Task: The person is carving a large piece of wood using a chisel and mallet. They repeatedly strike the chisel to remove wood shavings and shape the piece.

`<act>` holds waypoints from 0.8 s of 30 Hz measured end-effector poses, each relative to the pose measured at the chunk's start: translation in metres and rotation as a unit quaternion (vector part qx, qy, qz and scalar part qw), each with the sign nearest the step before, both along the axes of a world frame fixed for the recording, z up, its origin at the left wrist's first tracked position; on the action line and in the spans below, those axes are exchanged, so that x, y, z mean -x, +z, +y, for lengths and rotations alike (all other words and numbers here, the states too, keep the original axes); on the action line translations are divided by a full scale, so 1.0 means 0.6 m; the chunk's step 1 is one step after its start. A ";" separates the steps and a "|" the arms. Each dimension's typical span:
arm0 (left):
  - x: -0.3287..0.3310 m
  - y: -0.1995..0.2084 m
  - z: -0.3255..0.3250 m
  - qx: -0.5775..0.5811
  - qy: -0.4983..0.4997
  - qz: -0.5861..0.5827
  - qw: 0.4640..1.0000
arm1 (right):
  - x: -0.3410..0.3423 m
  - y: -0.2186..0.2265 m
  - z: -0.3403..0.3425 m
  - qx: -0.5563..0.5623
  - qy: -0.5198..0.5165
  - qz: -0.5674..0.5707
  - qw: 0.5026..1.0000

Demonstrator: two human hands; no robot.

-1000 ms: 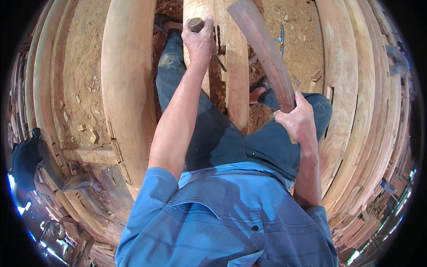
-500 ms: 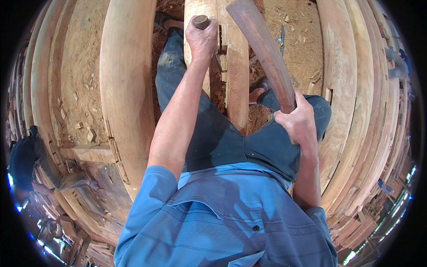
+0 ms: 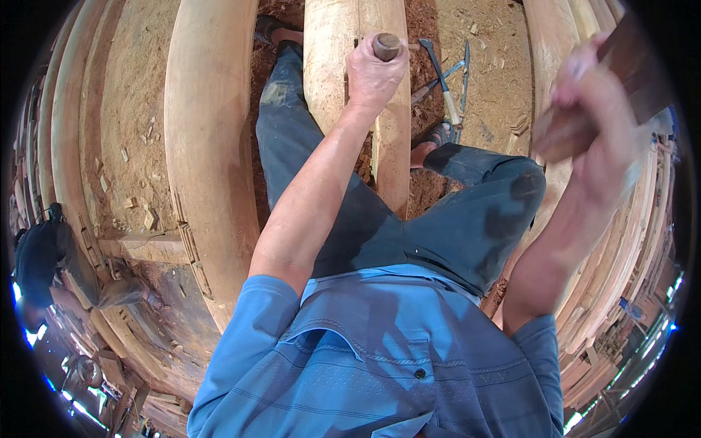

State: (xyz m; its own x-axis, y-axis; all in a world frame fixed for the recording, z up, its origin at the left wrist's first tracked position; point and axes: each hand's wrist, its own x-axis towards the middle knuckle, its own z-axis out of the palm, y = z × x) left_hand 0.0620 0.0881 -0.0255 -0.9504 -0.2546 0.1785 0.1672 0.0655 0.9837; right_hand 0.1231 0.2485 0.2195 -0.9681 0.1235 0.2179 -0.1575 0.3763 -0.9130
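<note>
My left hand (image 3: 374, 80) is closed round the upright handle of a chisel (image 3: 385, 47), whose round wooden end sticks out above my fist. The chisel's blade is hidden under the hand. Below it lies a pale timber log (image 3: 332, 51) with a slot cut along it, between my spread legs. Raised off to the right, my right hand (image 3: 602, 131) grips a thick dark wooden mallet (image 3: 642, 66) near its lower end. Hand and mallet are smeared by motion, and the mallet stands well apart from the chisel.
On the sawdust-covered floor right of the log lie a wooden-handled tool (image 3: 449, 102) and a long thin metal tool (image 3: 466, 73). A big log (image 3: 208, 109) lies to the left, and more timbers (image 3: 558, 66) to the right. Another person (image 3: 47, 255) bends at far left.
My right hand has swung the mallet up and out to the right, off my thigh. My left hand has shifted right along the log with the chisel.
</note>
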 end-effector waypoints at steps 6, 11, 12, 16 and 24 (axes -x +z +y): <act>-0.002 -0.004 -0.013 0.004 -0.020 -0.049 0.999 | 0.020 -0.108 -0.027 -0.517 0.053 -0.168 0.837; -0.005 0.003 -0.022 -0.060 -0.101 -0.059 0.991 | -0.027 -0.123 -0.017 -0.420 0.093 -0.267 0.862; -0.002 0.004 -0.024 -0.112 -0.135 -0.056 0.983 | -0.031 -0.115 -0.018 -0.392 0.082 -0.281 0.872; 0.028 -0.009 -0.052 -0.019 -0.147 -0.115 0.982 | -0.018 -0.049 -0.028 -0.298 0.033 -0.128 0.945; 0.039 -0.002 -0.033 -0.024 -0.140 -0.142 0.980 | 0.060 -0.050 -0.055 -0.301 -0.019 -0.207 0.931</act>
